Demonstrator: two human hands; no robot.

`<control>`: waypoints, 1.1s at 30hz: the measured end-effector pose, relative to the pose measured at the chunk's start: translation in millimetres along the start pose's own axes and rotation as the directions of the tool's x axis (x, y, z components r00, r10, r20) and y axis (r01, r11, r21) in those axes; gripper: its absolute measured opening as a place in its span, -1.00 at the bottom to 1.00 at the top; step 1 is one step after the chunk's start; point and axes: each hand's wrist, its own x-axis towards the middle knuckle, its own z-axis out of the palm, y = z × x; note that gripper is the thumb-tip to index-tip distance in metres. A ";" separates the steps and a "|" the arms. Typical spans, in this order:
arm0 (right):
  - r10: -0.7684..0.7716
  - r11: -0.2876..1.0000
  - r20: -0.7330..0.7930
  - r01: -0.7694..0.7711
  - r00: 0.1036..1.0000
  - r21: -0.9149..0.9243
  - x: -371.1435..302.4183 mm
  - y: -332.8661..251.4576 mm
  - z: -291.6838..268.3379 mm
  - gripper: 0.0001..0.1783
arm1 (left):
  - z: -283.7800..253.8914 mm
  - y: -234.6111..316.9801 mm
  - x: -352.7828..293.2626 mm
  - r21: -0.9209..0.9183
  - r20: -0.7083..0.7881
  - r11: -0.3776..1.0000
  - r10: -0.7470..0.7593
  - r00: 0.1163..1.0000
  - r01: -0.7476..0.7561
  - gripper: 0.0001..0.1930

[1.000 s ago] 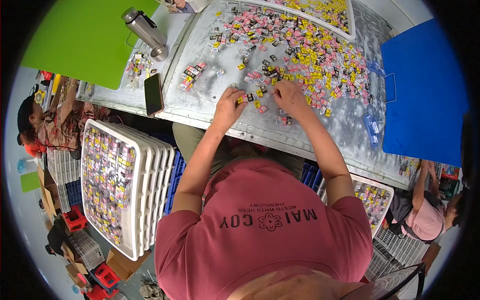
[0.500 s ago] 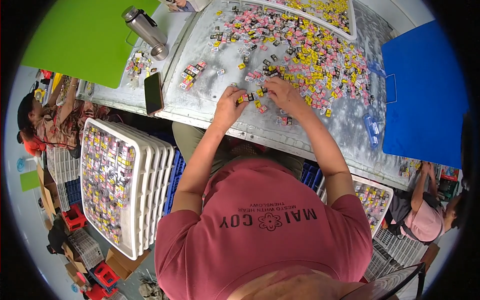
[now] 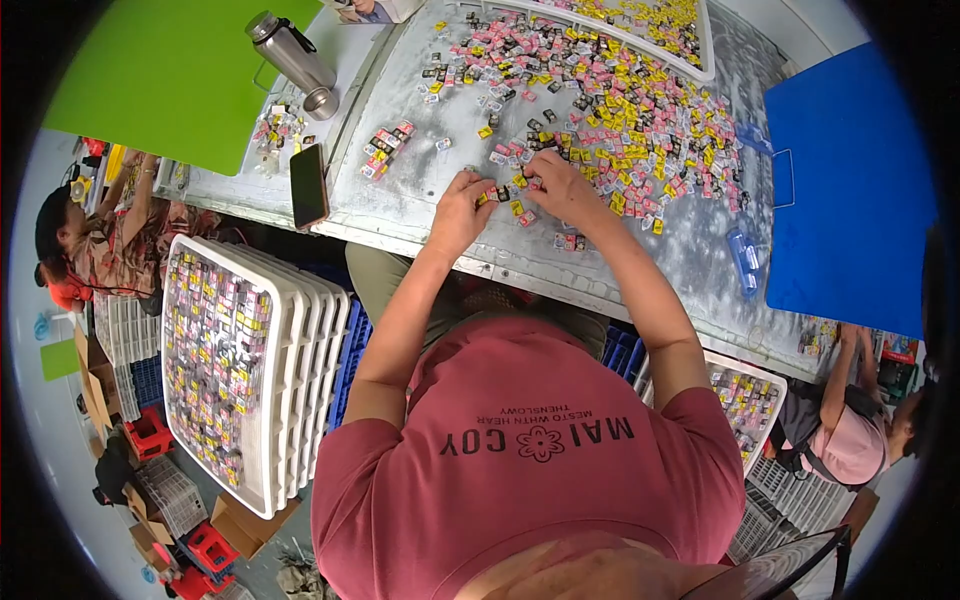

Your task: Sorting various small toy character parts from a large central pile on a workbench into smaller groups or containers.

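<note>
Close to the near edge of the metal-topped table [image 3: 400, 205], my left hand [image 3: 462, 212] pinches a short row of small box-like pieces [image 3: 497, 194] in yellow, pink and black. Just to its right, my right hand [image 3: 566, 192] has its fingertips closed low over the tabletop; whatever they hold is mostly hidden. Loose yellow pieces [image 3: 517, 208] lie between the hands. Beyond them spreads a wide heap of similar pieces [image 3: 640, 125] in pink, yellow, black and white. A neat block of joined pieces [image 3: 386, 150] rests to the left, and a small group [image 3: 570, 242] sits below my right wrist.
A phone [image 3: 308, 186] and a steel flask [image 3: 290, 50] stand at the left. At the far side is a white tray [image 3: 640, 40] of pieces. Stacked filled trays [image 3: 275, 380] rise beside me at the left. A blue panel [image 3: 850, 190] borders the right; co-workers sit on both sides.
My right hand has shifted slightly left, nearer my left hand, and the gap between them is smaller. My left hand stays almost in place with its row of pieces.
</note>
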 end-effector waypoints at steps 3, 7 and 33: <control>0.038 0.999 -0.049 -0.038 0.998 0.011 0.6 -4.9 1.1 -0.56 | 0.7 2.9 -0.1 0.003 -0.004 0.999 -0.032 0.999 0.032 -0.59; 0.010 1.000 -0.050 -0.010 0.999 -0.013 -1.4 2.7 2.4 -0.53 | 4.4 6.3 -0.3 -0.005 -0.006 0.997 -0.071 0.997 0.071 -0.56; 0.060 0.998 0.042 -0.061 0.997 0.022 2.6 11.2 -5.2 -0.60 | 6.0 5.6 -1.4 0.002 -0.043 0.999 -0.044 0.998 0.044 -0.57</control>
